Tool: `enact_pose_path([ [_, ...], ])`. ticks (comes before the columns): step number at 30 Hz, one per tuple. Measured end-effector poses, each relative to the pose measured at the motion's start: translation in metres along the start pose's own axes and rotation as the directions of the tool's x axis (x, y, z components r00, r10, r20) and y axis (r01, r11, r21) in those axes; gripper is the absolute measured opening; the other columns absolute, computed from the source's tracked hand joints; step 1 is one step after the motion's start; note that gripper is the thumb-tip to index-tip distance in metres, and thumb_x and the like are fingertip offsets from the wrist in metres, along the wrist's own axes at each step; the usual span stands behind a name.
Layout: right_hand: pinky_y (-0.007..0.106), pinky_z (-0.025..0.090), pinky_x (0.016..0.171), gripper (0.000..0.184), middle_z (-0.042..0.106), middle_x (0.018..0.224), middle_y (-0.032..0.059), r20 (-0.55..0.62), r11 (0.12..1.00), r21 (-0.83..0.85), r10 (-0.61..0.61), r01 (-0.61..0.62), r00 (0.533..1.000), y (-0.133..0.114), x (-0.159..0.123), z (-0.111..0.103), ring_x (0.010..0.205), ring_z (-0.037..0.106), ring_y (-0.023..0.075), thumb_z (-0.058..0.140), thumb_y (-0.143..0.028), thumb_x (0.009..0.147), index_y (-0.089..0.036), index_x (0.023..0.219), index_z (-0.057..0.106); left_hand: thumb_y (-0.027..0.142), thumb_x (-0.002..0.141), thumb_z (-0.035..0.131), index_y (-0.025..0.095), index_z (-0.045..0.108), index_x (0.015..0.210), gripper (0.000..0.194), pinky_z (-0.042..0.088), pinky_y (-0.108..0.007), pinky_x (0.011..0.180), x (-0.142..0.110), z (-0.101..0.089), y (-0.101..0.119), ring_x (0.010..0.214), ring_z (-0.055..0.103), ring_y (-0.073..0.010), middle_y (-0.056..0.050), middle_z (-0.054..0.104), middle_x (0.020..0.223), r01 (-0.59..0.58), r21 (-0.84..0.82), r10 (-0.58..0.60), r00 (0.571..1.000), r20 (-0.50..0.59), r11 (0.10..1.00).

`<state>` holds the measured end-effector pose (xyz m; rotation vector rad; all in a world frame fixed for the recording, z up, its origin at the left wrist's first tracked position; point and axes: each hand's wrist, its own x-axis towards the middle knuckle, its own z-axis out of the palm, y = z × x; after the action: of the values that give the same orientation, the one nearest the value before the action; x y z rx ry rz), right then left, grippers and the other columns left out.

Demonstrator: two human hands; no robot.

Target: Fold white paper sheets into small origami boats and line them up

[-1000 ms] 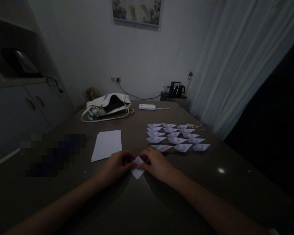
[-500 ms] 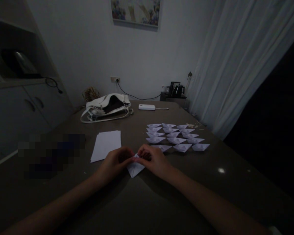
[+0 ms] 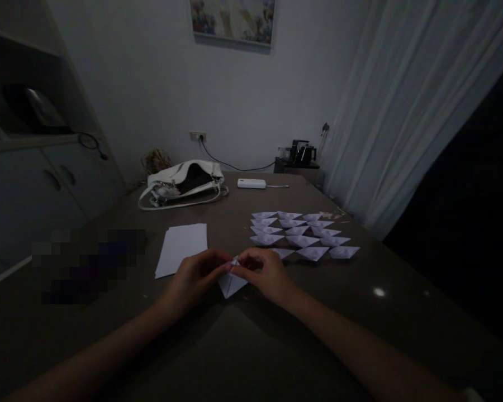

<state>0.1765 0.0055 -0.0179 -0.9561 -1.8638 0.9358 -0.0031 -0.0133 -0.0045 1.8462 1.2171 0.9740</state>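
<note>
Between my hands is a small piece of folded white paper (image 3: 231, 285), with a crease down its middle and one corner pointing toward me. My left hand (image 3: 199, 274) pinches its upper left edge between thumb and fingers. On the other side, my right hand (image 3: 265, 272) pinches the upper right edge, the two thumbs almost meeting near the top. The fingers hide part of the paper's upper end. Just beyond my right hand stand several white paper boats (image 3: 302, 240) in rows. A stack of white paper sheets (image 3: 181, 248) lies past my left hand.
A white handbag (image 3: 188, 177) sits at the table's far left, and a white power bank (image 3: 251, 183) with a short cable lies right of it. Small scraps (image 3: 333, 214) lie by the right edge. A blurred-out patch (image 3: 94, 268) covers something on the left.
The folded paper has gone from a flat diamond to a form with its point tilted slightly left. Both hands have moved a little away from me and now grip higher on it.
</note>
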Motion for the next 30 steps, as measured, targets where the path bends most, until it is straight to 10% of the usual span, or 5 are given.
enact_pose_path([
  [13, 0.022, 0.039, 0.054, 0.018, 0.055, 0.063, -0.0017, -0.072, 0.987, 0.162, 0.004, 0.007, 0.997, -0.0018, 0.0003, -0.0011, 0.057, 0.049, 0.0094, 0.064, -0.030, 0.076, -0.016, 0.068, 0.055, 0.038, 0.072, 0.066, 0.015, 0.071, 0.094, 0.032, 0.052, -0.036, 0.074, -0.0010, -0.0018, 0.0023, 0.087, 0.065, -0.0272, -0.007, 0.074, 0.089, 0.095, -0.173, -0.093, 0.995, 0.024, 0.980],
  [23, 0.023, 0.043, 0.057, 0.018, 0.054, 0.064, -0.0018, -0.135, 0.987, 0.142, -0.056, 0.076, 0.989, 0.0025, 0.0028, -0.0036, 0.061, 0.053, 0.0105, 0.064, -0.026, 0.074, -0.017, 0.066, 0.050, 0.048, 0.065, 0.071, 0.012, 0.067, 0.069, 0.036, 0.048, -0.024, 0.055, 0.0052, -0.0034, 0.0042, 0.055, 0.061, -0.0148, -0.003, 0.069, 0.060, 0.305, -0.348, -0.270, 0.952, 0.148, 0.886],
  [30, 0.023, 0.041, 0.056, 0.019, 0.054, 0.064, -0.0024, -0.144, 0.980, 0.182, -0.049, 0.075, 0.988, -0.0016, 0.0024, -0.0033, 0.060, 0.052, 0.0102, 0.065, -0.026, 0.073, -0.018, 0.066, 0.049, 0.043, 0.071, 0.067, 0.013, 0.065, 0.063, 0.032, 0.042, -0.019, 0.051, 0.0028, -0.0051, 0.0052, 0.051, 0.056, -0.0105, 0.000, 0.064, 0.054, 0.223, -0.310, -0.199, 0.974, 0.107, 0.924],
])
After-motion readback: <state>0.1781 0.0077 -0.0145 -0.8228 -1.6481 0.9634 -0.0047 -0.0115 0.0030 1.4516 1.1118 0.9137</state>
